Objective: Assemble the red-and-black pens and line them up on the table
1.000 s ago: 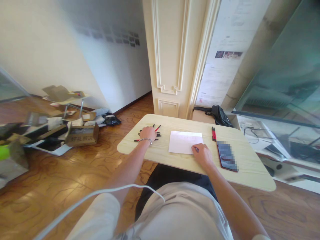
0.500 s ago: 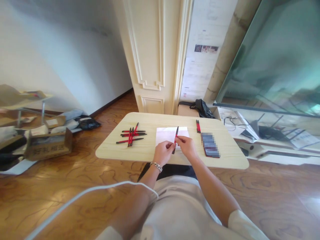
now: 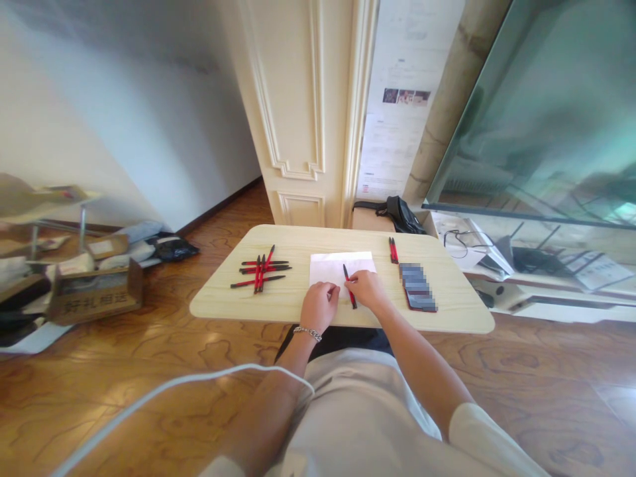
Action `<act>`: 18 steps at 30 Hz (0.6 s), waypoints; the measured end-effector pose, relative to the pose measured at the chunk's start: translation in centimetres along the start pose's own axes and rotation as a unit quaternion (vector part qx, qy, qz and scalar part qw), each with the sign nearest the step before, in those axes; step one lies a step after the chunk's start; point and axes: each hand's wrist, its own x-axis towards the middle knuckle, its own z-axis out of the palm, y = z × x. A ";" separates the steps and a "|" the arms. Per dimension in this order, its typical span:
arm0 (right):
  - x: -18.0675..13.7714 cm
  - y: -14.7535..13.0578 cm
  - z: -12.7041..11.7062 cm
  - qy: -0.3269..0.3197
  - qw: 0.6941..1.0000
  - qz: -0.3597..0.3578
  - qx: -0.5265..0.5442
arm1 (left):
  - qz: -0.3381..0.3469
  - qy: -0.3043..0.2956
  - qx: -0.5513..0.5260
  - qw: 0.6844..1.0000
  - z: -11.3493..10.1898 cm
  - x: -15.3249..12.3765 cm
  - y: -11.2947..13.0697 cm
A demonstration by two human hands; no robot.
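Red and black, the pen (image 3: 349,293) is pinched in the right hand (image 3: 366,290), its tip over the white paper (image 3: 334,265), as if ready for writing. At 9 o'clock of it, the left hand (image 3: 319,306) rests loosely curled on the paper edge, holding nothing. More pens (image 3: 261,269) lie at 10 o'clock. The cardboard box (image 3: 94,295) on the floor bears Chinese characters, too blurred to read.

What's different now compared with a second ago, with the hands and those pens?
The left hand left the pen pile and came to the white paper. A red-and-black pen held by both hands half a second ago is now only in the right hand's grip, tilted over the paper. The pile, the two pens and the phone stayed put.
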 end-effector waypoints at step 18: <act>1.9 0.2 -1.5 0.012 0.998 -0.008 -0.056 | -0.009 0.032 -0.016 0.999 0.1 -1.0 0.3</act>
